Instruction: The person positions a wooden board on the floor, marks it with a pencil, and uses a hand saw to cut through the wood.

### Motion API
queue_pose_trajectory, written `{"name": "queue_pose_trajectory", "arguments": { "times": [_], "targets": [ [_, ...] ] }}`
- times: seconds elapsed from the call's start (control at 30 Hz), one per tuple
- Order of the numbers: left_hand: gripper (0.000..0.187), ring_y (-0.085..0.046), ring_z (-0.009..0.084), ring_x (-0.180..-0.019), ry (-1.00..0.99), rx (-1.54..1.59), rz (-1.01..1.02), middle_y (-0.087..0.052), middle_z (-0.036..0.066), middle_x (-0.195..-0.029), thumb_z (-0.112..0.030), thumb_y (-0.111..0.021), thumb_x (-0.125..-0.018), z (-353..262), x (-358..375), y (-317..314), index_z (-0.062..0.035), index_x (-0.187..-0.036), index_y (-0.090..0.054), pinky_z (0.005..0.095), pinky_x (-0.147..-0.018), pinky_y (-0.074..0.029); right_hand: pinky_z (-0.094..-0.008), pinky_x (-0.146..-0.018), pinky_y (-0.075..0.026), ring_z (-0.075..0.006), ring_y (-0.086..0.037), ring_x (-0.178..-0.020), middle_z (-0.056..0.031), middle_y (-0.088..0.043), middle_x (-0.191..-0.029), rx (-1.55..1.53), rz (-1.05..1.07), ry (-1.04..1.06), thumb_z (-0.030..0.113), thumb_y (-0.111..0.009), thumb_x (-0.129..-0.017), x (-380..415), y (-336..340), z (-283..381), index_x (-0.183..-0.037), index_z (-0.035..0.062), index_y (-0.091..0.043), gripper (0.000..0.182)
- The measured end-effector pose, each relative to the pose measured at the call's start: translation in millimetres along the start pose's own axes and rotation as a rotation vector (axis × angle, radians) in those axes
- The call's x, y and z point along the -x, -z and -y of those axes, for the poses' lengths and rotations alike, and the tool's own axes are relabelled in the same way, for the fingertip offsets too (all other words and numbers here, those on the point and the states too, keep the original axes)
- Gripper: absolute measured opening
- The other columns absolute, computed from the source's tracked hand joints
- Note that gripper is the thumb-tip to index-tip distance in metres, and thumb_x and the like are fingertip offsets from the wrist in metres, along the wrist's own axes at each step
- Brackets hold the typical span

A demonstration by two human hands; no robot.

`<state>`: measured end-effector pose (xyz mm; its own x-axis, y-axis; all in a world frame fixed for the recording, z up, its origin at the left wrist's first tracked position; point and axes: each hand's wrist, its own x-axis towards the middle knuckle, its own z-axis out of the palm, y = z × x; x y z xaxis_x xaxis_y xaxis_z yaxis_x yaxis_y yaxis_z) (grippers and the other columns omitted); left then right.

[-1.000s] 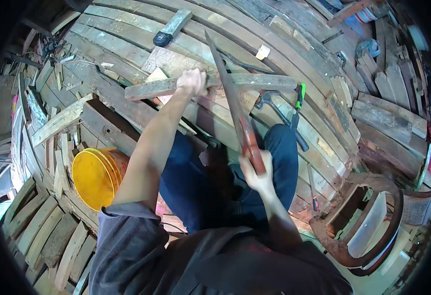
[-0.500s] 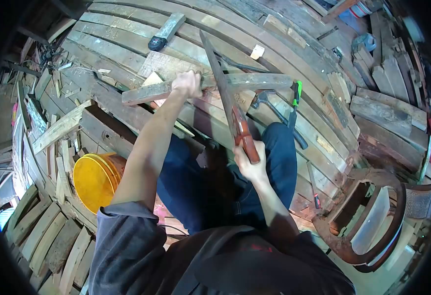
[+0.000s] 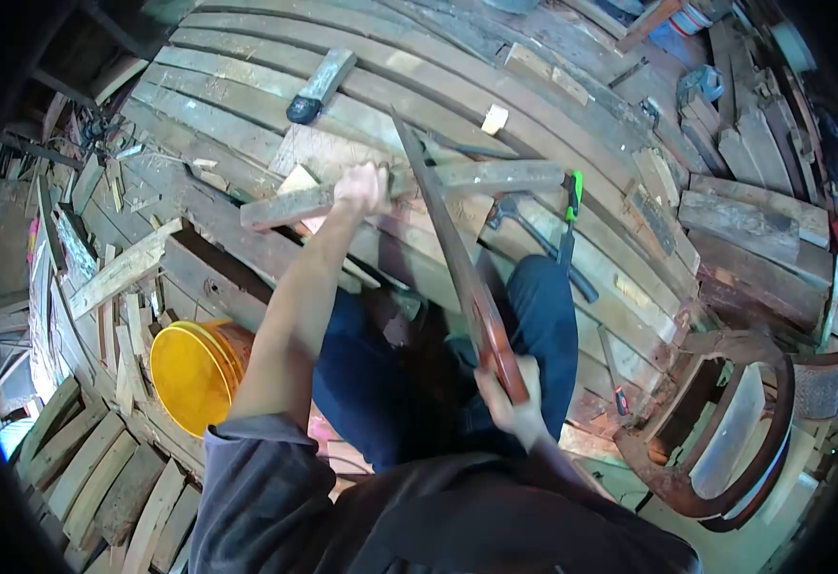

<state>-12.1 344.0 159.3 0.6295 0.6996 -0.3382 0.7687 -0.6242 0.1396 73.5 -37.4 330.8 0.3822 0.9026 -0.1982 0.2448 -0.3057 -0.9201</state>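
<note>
Wood bar (image 3: 510,177): in front of my knees; I think it is stiff, rough and a bit heavy.
Left hand (image 3: 363,188): my fingers grip the bar left of its middle, a good place to hold.
Saw (image 3: 441,225): its thin blade crosses the bar; it may bend, so the handle is best.
Right hand (image 3: 515,402): fingers closed on the saw handle.
Floor (image 3: 247,72): wood strips, with a hammer (image 3: 503,209) near the bar.
Room: yellow bucket (image 3: 185,378), lots of wood bits.

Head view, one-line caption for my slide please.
Left hand grips a wooden bar; right hand holds a saw across it.
</note>
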Motion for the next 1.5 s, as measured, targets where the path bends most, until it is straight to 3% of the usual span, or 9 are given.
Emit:
{"name": "queue_pose_trajectory", "arguments": {
  "times": [0.1, 0.23, 0.47, 0.77, 0.83, 0.9, 1.07, 1.2, 1.5],
  "targets": [
    [0.050, -0.066, 0.0380, -0.108, -0.024, -0.048, 0.052, -0.066, 0.021, -0.114, -0.040, -0.070, -0.080, -4, 0, 11, -0.0056, -0.116, -0.063, 0.0460, -0.098, -0.051, -0.0303, -0.052, -0.043, -0.0160, -0.056, -0.052, -0.0083, -0.055, -0.058, -0.321, -0.088, -0.190, -0.001, -0.068, -0.081, 28, 5, -5, -0.078, 0.0009, -0.058, 0.010],
    [0.054, -0.065, 0.0380, -0.110, -0.031, -0.033, 0.062, -0.065, 0.022, -0.116, -0.042, -0.071, -0.079, -2, 2, 10, -0.0042, -0.116, -0.063, 0.0448, -0.097, -0.052, -0.0345, -0.049, -0.035, -0.0181, -0.044, -0.047, -0.0081, -0.043, -0.053, -0.047, -0.089, 0.150, 0.007, -0.069, -0.083, -78, -38, -43, -0.066, 0.0016, -0.050, 0.026],
    [0.053, -0.065, 0.0392, -0.109, -0.034, -0.017, 0.085, -0.065, 0.022, -0.114, -0.041, -0.072, -0.077, -8, 11, 25, -0.0042, -0.114, -0.063, 0.0454, -0.096, -0.052, -0.0340, -0.051, -0.042, -0.0220, -0.056, -0.050, -0.0114, -0.053, -0.057, -0.097, -0.046, -0.106, 0.004, -0.069, -0.083, 30, 3, -7, -0.071, 0.0011, -0.056, 0.018],
    [0.044, -0.066, 0.0362, -0.110, -0.047, -0.040, 0.067, -0.066, 0.021, -0.113, -0.031, -0.072, -0.077, -7, 8, 17, -0.0039, -0.111, -0.066, 0.0449, -0.097, -0.052, -0.0336, -0.051, -0.041, -0.0195, -0.055, -0.051, -0.0105, -0.054, -0.059, -0.405, -0.036, -0.185, 0.004, -0.070, -0.083, -56, -25, -36, -0.075, 0.0009, -0.058, 0.015],
    [0.044, -0.066, 0.0364, -0.110, -0.041, -0.045, 0.082, -0.066, 0.021, -0.113, -0.031, -0.072, -0.077, -3, 6, 21, -0.0038, -0.110, -0.066, 0.0448, -0.097, -0.052, -0.0296, -0.048, -0.040, -0.0113, -0.056, -0.051, -0.0042, -0.054, -0.057, -0.034, 0.005, -0.022, 0.000, -0.067, -0.085, -3, 0, -11, -0.078, 0.0016, -0.059, 0.011],
    [0.044, -0.066, 0.0366, -0.110, -0.027, -0.038, 0.087, -0.067, 0.021, -0.114, -0.032, -0.073, -0.077, -7, 8, 21, -0.0039, -0.110, -0.067, 0.0446, -0.097, -0.052, -0.0300, -0.050, -0.042, -0.0133, -0.058, -0.052, -0.0063, -0.054, -0.058, -0.346, -0.046, -0.300, 0.001, -0.067, -0.084, 28, 3, -25, -0.079, 0.0001, -0.058, 0.011],
    [0.043, -0.066, 0.0367, -0.110, -0.031, -0.029, 0.067, -0.067, 0.021, -0.115, -0.031, -0.073, -0.077, -4, 7, 23, -0.0042, -0.110, -0.068, 0.0442, -0.098, -0.052, -0.0344, -0.052, -0.040, -0.0224, -0.051, -0.050, -0.0105, -0.049, -0.058, -0.149, -0.041, 0.091, 0.002, -0.068, -0.083, -100, -40, -45, -0.074, 0.0005, -0.052, 0.019],
    [0.044, -0.066, 0.0351, -0.111, -0.025, -0.023, 0.123, -0.067, 0.020, -0.116, -0.032, -0.072, -0.077, -12, 13, 33, -0.0049, -0.112, -0.068, 0.0438, -0.098, -0.052, -0.0367, -0.054, -0.041, -0.0283, -0.052, -0.051, -0.0125, -0.049, -0.058, -0.041, 0.006, -0.025, 0.005, -0.070, -0.083, -55, -17, -6, -0.076, 0.0003, -0.054, 0.018],
    [0.046, -0.067, 0.0345, -0.108, -0.035, -0.045, 0.066, -0.068, 0.018, -0.113, -0.035, -0.072, -0.078, -7, 9, 22, -0.0051, -0.112, -0.067, 0.0431, -0.098, -0.052, -0.0280, -0.045, -0.034, -0.0076, -0.046, -0.048, -0.0011, -0.050, -0.057, -0.269, -0.010, -0.090, 0.001, -0.065, -0.086, -102, -29, -23, -0.074, 0.0036, -0.055, 0.016]
  ]
}}
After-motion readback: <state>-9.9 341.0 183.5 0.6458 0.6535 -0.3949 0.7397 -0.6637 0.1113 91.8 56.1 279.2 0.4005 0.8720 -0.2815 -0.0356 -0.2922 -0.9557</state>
